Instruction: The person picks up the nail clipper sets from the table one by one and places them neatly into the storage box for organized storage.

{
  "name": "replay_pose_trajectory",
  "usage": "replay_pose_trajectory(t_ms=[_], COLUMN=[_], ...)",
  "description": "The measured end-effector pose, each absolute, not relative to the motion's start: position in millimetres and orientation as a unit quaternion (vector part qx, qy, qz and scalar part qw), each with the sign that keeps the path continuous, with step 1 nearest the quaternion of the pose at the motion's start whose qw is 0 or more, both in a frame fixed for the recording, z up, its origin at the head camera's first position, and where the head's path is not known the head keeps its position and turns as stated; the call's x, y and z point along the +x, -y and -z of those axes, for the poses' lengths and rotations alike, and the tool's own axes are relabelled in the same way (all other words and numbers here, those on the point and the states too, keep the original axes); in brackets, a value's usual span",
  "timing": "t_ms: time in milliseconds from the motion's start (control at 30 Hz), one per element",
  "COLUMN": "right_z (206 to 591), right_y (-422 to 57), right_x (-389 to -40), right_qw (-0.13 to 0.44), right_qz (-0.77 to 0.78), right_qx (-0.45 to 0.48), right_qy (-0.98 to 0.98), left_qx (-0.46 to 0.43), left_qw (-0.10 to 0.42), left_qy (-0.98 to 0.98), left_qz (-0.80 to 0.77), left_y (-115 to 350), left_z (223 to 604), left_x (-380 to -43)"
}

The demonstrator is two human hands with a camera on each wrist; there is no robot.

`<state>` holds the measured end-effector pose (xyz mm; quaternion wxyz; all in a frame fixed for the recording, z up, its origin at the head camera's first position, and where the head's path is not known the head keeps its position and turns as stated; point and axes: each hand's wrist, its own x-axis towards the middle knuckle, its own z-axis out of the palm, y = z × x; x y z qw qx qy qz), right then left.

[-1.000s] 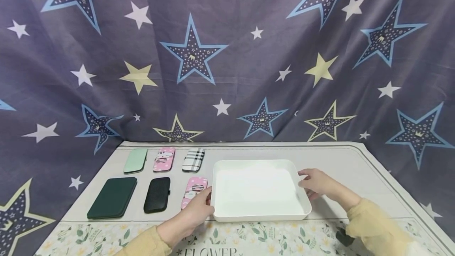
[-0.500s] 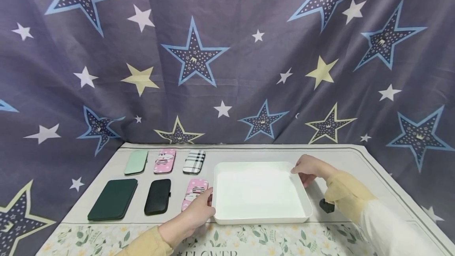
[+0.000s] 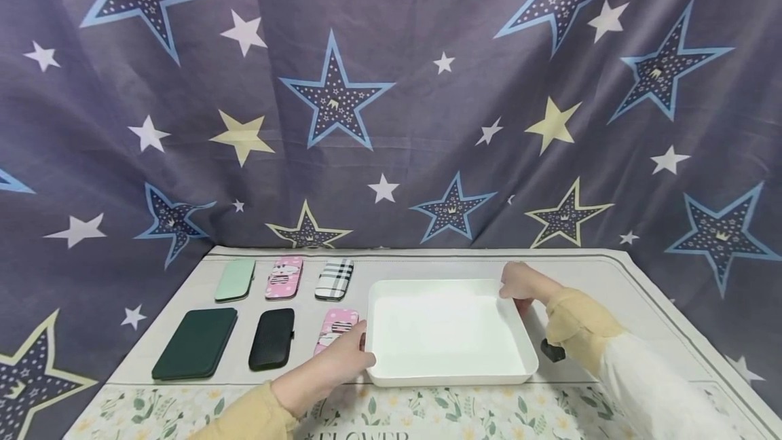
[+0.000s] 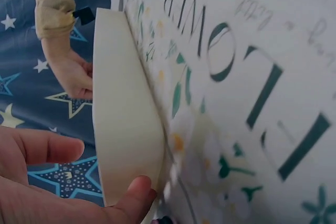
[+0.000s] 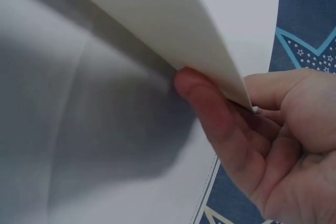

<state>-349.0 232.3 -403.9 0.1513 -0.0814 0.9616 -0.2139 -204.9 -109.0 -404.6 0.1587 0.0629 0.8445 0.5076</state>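
A shallow white rectangular tray (image 3: 449, 331) lies on the table in front of me. My right hand (image 3: 525, 282) grips its far right corner; the right wrist view shows the thumb over the rim and the fingers (image 5: 210, 108) against the outer wall. At the near left corner my left hand (image 3: 345, 355) touches the outside of the tray. One fingertip (image 4: 139, 184) presses the tray's wall (image 4: 123, 103) in the left wrist view, while another finger (image 4: 58, 148) is held apart from it. A pink patterned case (image 3: 334, 328) is partly hidden behind the left hand.
Left of the tray lie a mint case (image 3: 235, 279), another pink case (image 3: 284, 277), a plaid case (image 3: 334, 279), a black case (image 3: 271, 339) and a larger dark green case (image 3: 195, 343). A star-printed curtain (image 3: 427, 121) hangs behind the table.
My right hand has moved from the middle of the tray's right side to its far right corner. The left hand and the tray stay nearly in place; the view has shifted slightly.
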Motion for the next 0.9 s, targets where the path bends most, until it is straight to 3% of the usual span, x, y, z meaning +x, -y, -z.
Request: replay_pose_trajectory(t_ms=[233, 567, 900], right_z=[411.5, 413.5, 416.1], right_y=[-233.0, -230.5, -231.9], right_x=[-347.6, -343.4, -344.5], right_qw=[0.095, 0.087, 0.076], right_qz=[0.178, 0.187, 0.183], right_qx=[-0.101, -0.096, -0.091], right_qy=[-0.974, -0.974, -0.976], left_qx=[0.07, 0.11, 0.082], left_qw=[0.134, 0.051, 0.04], left_qy=[-0.889, -0.952, -0.98], left_qz=[-0.431, -0.283, -0.174], left_y=[114.7, 125.2, 130.7], left_z=[394.2, 382.8, 392.7], left_x=[-210.4, -222.8, -241.1])
